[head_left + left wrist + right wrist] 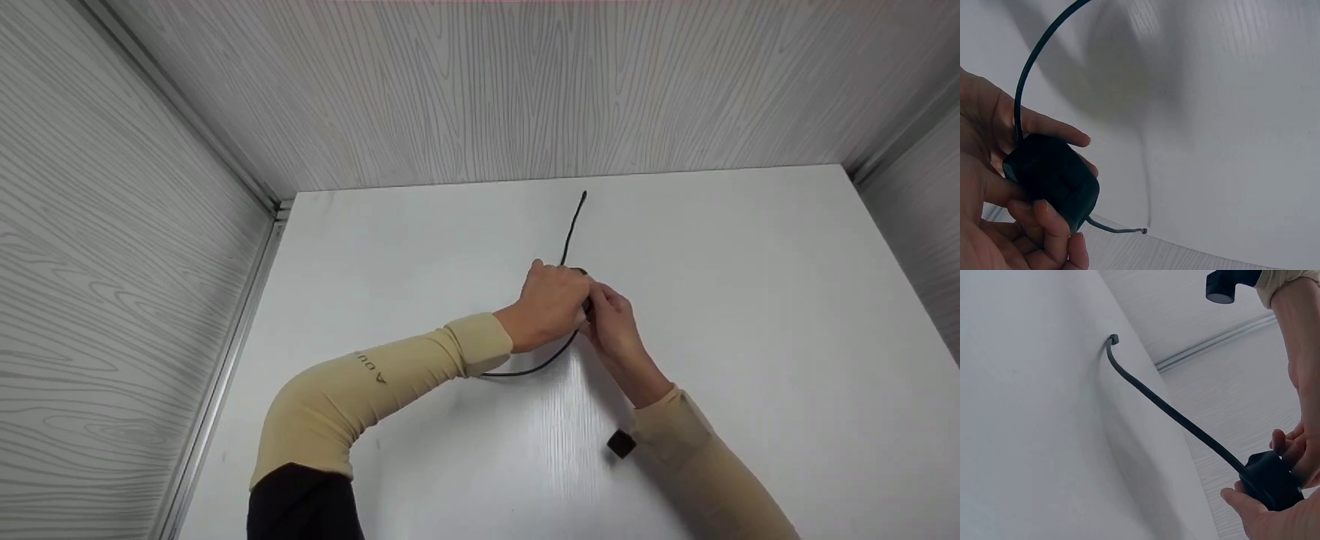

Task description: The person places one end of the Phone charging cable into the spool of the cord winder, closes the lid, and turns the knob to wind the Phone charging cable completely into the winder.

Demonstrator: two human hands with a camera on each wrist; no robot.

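Note:
My left hand [553,301] and right hand [616,326] meet over the white table, both gripping a black rounded block [1055,180]. Fingers from both sides wrap its edges. A thin black cable [574,225] comes out of the block at two sides. One stretch reaches away toward the far edge and ends in a small tip, seen in the right wrist view as the cable end [1113,340]. The other stretch curves down and left, passing behind the left forearm. In the head view the hands hide most of the block.
The white table [420,247] is bounded by a wood-grain panel [465,90] at the back and another panel [112,300] on the left. A small black box [621,443] sits beside the right sleeve. Beige sleeves cover both forearms.

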